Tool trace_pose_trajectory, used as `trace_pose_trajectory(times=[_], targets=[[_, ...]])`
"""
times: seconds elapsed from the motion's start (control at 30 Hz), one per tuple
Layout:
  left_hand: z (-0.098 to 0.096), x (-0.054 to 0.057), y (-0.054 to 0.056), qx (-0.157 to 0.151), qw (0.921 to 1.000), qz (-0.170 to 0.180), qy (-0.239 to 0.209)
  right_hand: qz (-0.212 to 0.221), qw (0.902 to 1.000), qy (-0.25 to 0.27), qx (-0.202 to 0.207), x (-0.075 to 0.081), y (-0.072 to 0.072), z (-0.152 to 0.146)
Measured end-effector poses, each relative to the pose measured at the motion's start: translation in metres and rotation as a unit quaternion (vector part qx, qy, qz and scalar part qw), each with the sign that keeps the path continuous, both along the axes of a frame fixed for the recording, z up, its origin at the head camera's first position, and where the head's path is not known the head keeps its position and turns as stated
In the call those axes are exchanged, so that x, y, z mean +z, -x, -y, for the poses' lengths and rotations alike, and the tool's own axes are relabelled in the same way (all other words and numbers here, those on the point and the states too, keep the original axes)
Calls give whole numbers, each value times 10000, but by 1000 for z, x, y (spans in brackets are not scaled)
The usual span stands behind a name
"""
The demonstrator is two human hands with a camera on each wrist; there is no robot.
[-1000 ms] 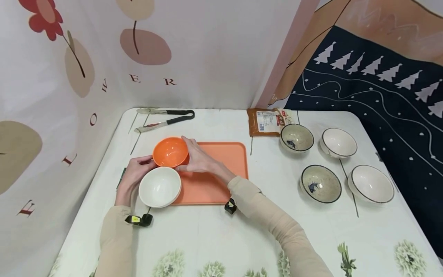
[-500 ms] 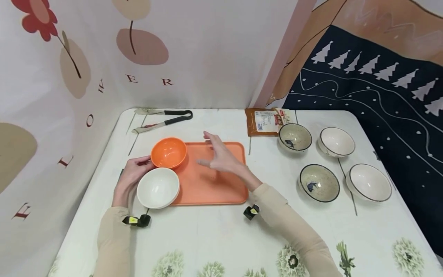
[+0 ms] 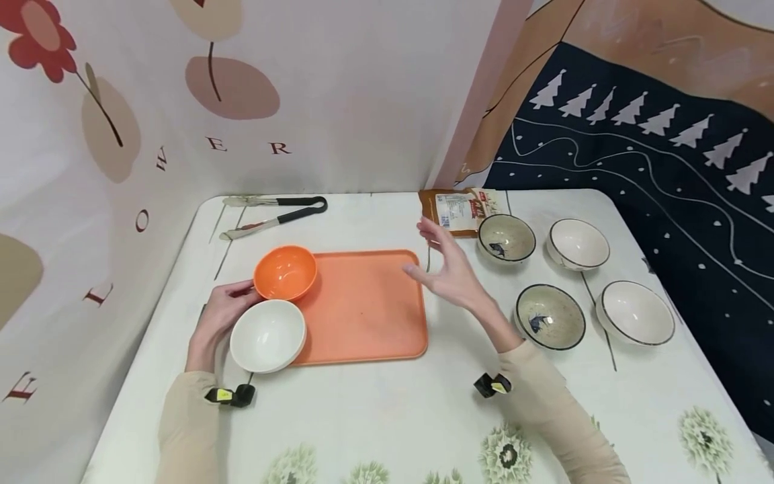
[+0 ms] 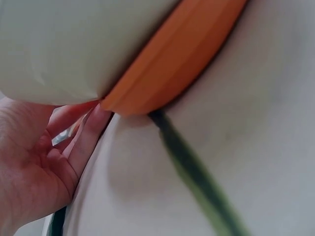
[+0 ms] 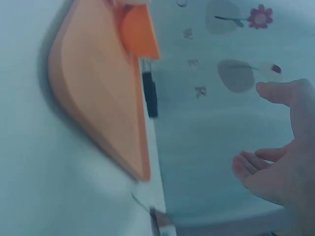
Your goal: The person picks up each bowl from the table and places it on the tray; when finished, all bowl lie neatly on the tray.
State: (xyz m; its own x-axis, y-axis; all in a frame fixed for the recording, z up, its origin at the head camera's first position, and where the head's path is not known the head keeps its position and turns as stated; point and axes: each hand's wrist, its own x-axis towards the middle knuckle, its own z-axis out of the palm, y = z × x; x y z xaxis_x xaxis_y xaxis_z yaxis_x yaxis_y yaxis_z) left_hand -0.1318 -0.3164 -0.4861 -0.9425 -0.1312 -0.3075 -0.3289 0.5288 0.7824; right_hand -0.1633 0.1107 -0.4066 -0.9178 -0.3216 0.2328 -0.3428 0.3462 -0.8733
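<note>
An orange bowl (image 3: pixel 285 272) stands at the left end of an orange tray (image 3: pixel 365 306). A white bowl (image 3: pixel 268 336) sits just in front of it. My left hand (image 3: pixel 224 310) rests beside the two bowls, its fingers reaching to the orange bowl's left side. In the left wrist view, those fingers (image 4: pixel 86 140) extend behind the white bowl (image 4: pixel 59 44) to an orange surface below it; the exact contact is partly hidden. My right hand (image 3: pixel 450 272) is in the air near the tray's right edge, fingers spread and holding nothing.
Tongs (image 3: pixel 278 215) lie at the back left. At the back, a brown packet (image 3: pixel 453 214) lies by a grey patterned bowl (image 3: pixel 506 238). Another grey bowl (image 3: pixel 550 317) and two dark-rimmed white bowls, a far one (image 3: pixel 578 244) and a near one (image 3: pixel 635 312), stand at the right.
My right hand has let go of the orange bowl and moved right, past the tray's right edge. My left hand has stayed beside the bowls. The head view has shifted slightly.
</note>
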Motion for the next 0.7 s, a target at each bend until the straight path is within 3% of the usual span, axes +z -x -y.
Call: trace_pose_trajectory(times=[0.47, 0.7], targets=[[-1, -2, 0, -117, 9997, 121, -194, -535, 9867, 110, -1528, -7, -46, -103], [1, -1, -2, -63, 10000, -44, -63, -412, 9701, -206, -2382, -21, -69, -140]])
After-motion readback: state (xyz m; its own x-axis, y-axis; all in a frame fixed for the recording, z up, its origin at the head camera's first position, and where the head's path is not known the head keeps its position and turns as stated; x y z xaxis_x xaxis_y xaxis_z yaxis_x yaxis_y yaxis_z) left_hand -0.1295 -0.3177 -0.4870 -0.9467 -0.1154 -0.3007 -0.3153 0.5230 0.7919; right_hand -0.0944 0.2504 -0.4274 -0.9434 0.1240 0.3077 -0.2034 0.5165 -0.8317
